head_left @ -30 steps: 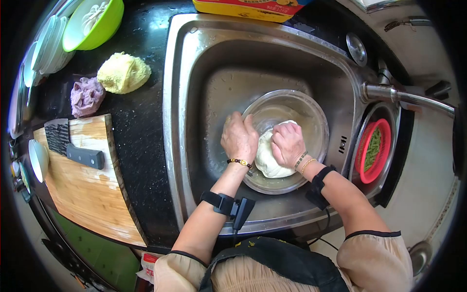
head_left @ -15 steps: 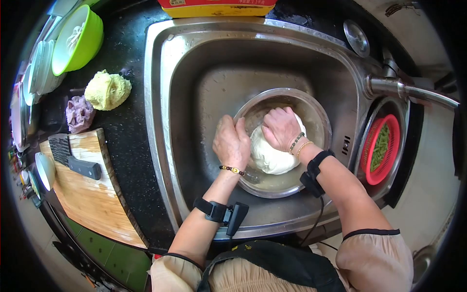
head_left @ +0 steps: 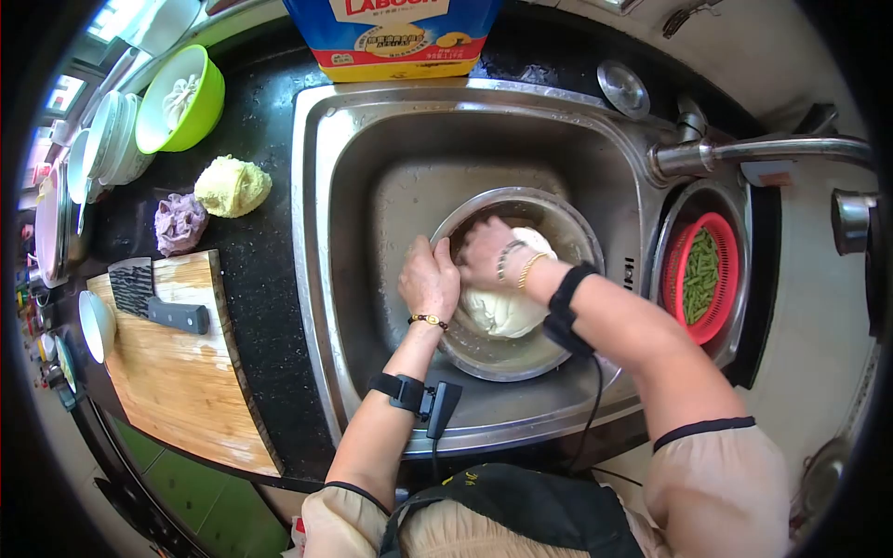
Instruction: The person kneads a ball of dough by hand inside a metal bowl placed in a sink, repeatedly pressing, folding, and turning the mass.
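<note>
A round metal bowl (head_left: 520, 370) stands in the sink and holds a smooth lump of white dough (head_left: 502, 314). My left hand (head_left: 430, 277) grips the bowl's left rim, thumb toward the inside. Reaching in from the right, my right hand (head_left: 487, 253) lies over the upper left part of the dough. Motion blurs its fingers, which point down toward the bowl's left wall, close to my left hand.
The steel sink (head_left: 381, 177) surrounds the bowl, with a faucet (head_left: 763, 149) at right. A red basket (head_left: 686, 312) holds cut green beans. Left are crumpled yellow (head_left: 233, 186) and purple (head_left: 179, 224) cloths, a green bowl (head_left: 200, 112), and a knife (head_left: 177, 314) on a cutting board (head_left: 186, 381).
My right hand has shifted from a fist on the dough's top to its left side, nearer my left hand. My left hand stays at the rim. The camera view has tilted up slightly.
</note>
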Demonstrator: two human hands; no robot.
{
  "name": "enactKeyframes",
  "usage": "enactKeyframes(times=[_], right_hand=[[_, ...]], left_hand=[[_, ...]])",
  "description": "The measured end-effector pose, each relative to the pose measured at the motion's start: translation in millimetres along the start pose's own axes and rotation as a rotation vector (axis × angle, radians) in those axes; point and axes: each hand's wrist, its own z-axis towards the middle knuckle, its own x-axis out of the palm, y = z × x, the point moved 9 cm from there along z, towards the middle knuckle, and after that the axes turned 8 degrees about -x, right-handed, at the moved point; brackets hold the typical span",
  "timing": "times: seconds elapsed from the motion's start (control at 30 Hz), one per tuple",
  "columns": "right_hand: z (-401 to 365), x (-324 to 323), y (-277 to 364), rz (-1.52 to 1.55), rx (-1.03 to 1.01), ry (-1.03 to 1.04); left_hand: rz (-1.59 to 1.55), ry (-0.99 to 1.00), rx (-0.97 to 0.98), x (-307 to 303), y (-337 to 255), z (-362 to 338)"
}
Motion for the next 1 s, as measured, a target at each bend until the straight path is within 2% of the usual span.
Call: enactKeyframes(times=[0.07, 0.23, 0.3, 0.33, 0.4, 0.43, 0.5, 0.63, 0.7, 0.73, 0.77, 0.83, 0.9, 1.0], right_hand=[[16.0, 23.2, 20.3, 0.001, 0.072, 0.155], [-15.9, 9.5, 46.5, -0.173, 0.117, 0.079], [-46.7, -4.3, 72.4, -0.187, -0.055, -0.12], [-61.9, -5.3, 73.8, -0.194, -0.051, -0.118], [-97.5, -30.2, 74.4, -0.026, -0.046, -0.408], [-112.9, -32.2, 75.1, -0.026, -0.046, -0.409], [-149.1, -46.8, 62.8, 0.104, 0.006, -0.595], [-180.7, -36.5, 26.7, 0.112, 0.083, -0.593], [-171.1, -32.5, 17.1, 0.094, -0.017, -0.582], [-162.0, -22.8, 16.7, 0.114, -0.036, -0.48], [-154.8, -21.9, 21.6, 0.117, -0.042, -0.475], [-150.7, -35.2, 35.6, 0.138, -0.092, -0.722], [-143.2, -20.2, 43.9, 0.194, -0.092, -0.657], [-136.5, -13.8, 50.0, 0.209, 0.05, -0.625]], left_hand=[[0.003, -0.011, 0.005, -0.7, -0.4, 1.1], [0.016, -0.006, 0.012, 0.0, -0.3, -1.4], [0.007, -0.021, 0.026, -2.7, -2.1, -2.6], [0.006, -0.028, 0.04, -2.2, -1.8, -2.9], [0.005, -0.026, 0.035, -3.7, -1.9, -6.1], [0.009, -0.022, 0.026, -4.7, -1.0, -6.6], [0.032, -0.021, 0.018, -4.9, -1.4, -7.1], [0.039, -0.046, 0.061, 0.1, 1.0, -5.6], [0.053, -0.043, 0.05, -0.3, -0.2, -5.4], [0.07, -0.039, 0.044, -0.3, -1.0, -4.5], [0.071, -0.039, 0.036, -0.6, -0.2, -4.5], [0.057, -0.039, 0.057, -1.1, -1.8, -4.8], [0.061, -0.047, 0.048, -1.8, -2.2, -6.0], [0.055, -0.06, 0.039, -2.7, -2.5, -6.6]])
